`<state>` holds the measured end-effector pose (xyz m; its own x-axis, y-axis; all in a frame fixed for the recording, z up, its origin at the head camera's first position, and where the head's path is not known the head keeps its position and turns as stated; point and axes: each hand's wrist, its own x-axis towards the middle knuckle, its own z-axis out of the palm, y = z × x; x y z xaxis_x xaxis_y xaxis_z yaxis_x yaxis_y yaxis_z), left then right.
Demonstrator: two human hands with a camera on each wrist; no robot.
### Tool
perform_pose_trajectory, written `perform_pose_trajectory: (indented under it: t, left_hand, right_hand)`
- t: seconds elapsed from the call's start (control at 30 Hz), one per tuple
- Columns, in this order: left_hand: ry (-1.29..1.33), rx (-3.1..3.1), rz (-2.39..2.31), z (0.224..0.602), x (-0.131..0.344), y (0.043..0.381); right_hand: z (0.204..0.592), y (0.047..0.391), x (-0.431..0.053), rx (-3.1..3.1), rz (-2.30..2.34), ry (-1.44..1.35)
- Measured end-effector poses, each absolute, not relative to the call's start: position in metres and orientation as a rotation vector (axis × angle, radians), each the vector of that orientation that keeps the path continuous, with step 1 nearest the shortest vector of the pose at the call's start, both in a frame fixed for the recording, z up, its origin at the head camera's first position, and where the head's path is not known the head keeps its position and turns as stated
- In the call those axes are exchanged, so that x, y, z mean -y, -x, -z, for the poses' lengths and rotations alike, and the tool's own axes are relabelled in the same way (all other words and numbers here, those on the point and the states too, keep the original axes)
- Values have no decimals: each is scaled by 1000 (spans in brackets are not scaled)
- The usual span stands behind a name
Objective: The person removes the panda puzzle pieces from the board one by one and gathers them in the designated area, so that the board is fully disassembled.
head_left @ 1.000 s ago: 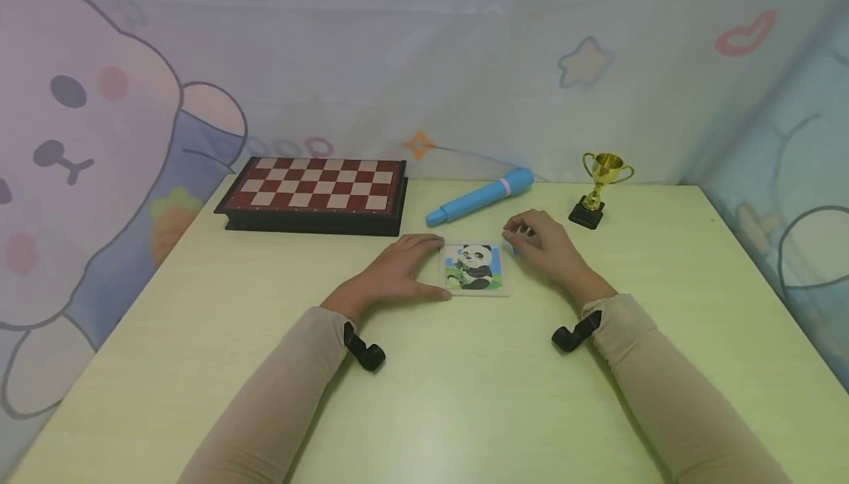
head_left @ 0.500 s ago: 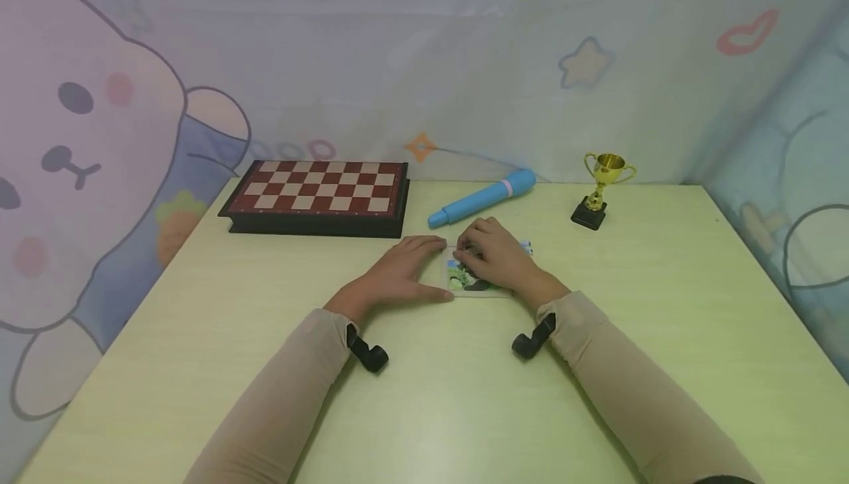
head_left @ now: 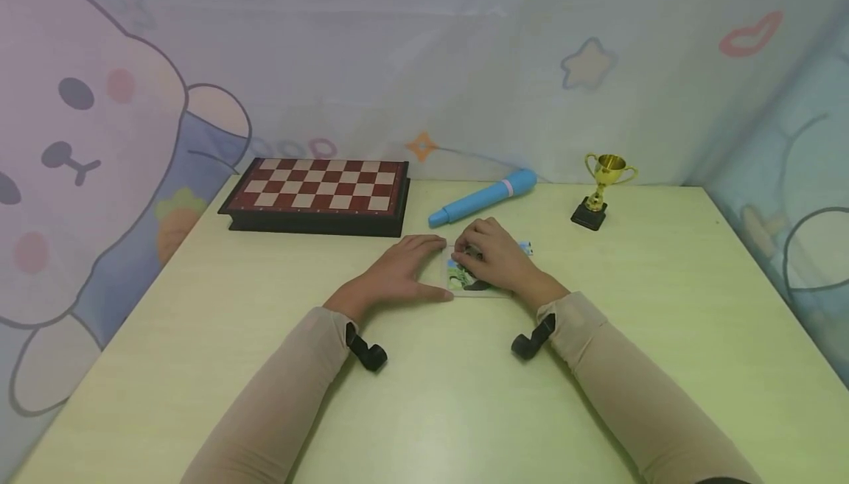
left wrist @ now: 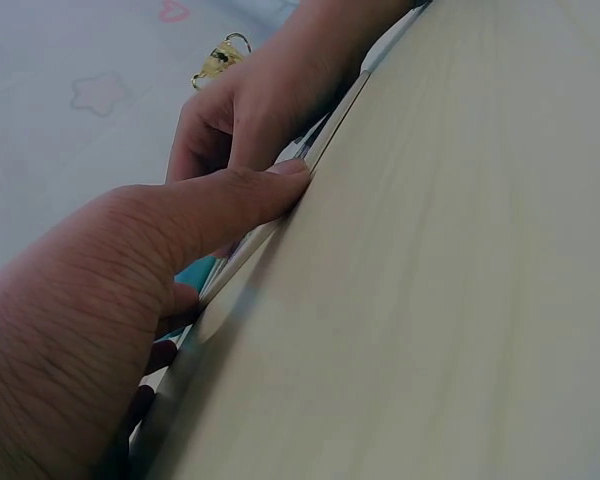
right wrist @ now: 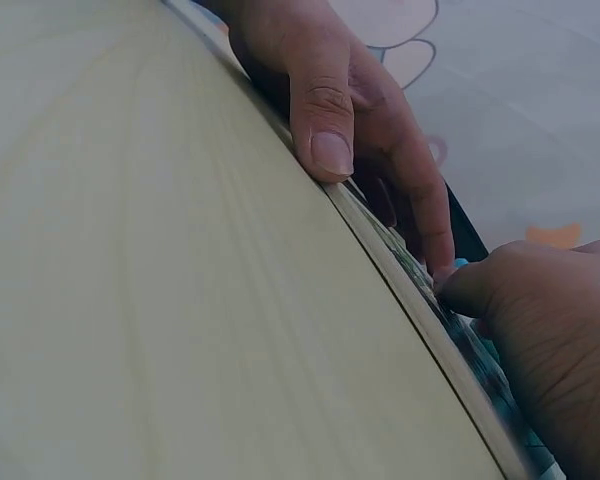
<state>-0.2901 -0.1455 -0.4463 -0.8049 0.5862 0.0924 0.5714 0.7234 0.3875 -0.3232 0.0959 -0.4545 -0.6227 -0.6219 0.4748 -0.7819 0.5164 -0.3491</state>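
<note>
A small square panda puzzle point(head_left: 458, 278) in a pale frame lies on the table in the head view. My left hand point(head_left: 401, 270) holds it from the left, the thumb at its near edge and the fingers at its far edge. Over the puzzle's upper part is my right hand point(head_left: 494, 255), fingers bent and tips down at the upper left of the picture. The right thumb point(right wrist: 465, 293) touches the picture side in the right wrist view; whether a piece is pinched is hidden. A small blue-and-white piece point(head_left: 527, 248) shows just past the right hand.
A red-and-white chessboard case point(head_left: 315, 197) stands at the back left. Behind the puzzle lies a blue microphone-shaped toy point(head_left: 484, 198). A gold trophy cup point(head_left: 602, 186) on a black base stands at the back right of the pale table point(head_left: 424, 395).
My right hand has moved left from beside the puzzle onto its picture, uncovering the small piece at the right. Since half a second ago it has hardly moved. The left hand stays put.
</note>
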Motion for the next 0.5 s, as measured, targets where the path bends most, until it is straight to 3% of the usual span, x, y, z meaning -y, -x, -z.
perform_pose_trajectory:
  t: [0.5]
  left_hand:
    - [-959,-2870,-630,448,146,290]
  right_hand:
    - [457,330,-102,2419,-822,-1196]
